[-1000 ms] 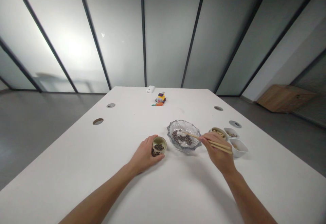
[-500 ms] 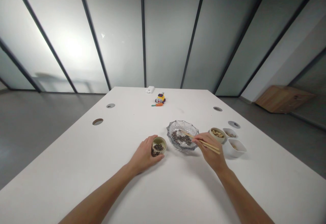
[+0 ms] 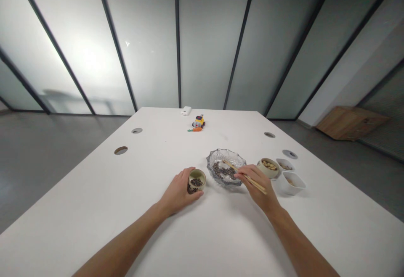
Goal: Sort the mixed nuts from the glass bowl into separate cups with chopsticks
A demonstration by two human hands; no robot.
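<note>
My left hand point(image 3: 179, 191) is wrapped round the left side of a small ceramic cup point(image 3: 196, 176) with dark lettering. Dark brown beans point(image 3: 196, 182) lie in the bottom of that cup. Between the fingers of my right hand point(image 3: 257, 184) is a pair of chopsticks point(image 3: 254, 183), slanting down to the left. Their tips reach into a scalloped clear glass bowl point(image 3: 211, 172), where many more dark beans point(image 3: 222, 171) are spread. Whether the tips pinch a bean is too small to tell. The cup stands upright on the table, left of the glass bowl.
Beyond my right hand stand a ceramic cup of pale nuts point(image 3: 269, 165) and two white dishes, one behind point(image 3: 286, 164) and one nearer point(image 3: 292, 184). A yellow toy car point(image 3: 198, 121), an orange toy carrot point(image 3: 197, 129) and a white box point(image 3: 186, 110) sit farther back on the white table point(image 3: 151, 235).
My right hand has shifted slightly left, and the rear ends of the chopsticks have swung left and a little down. My left hand and the cup have stayed in place.
</note>
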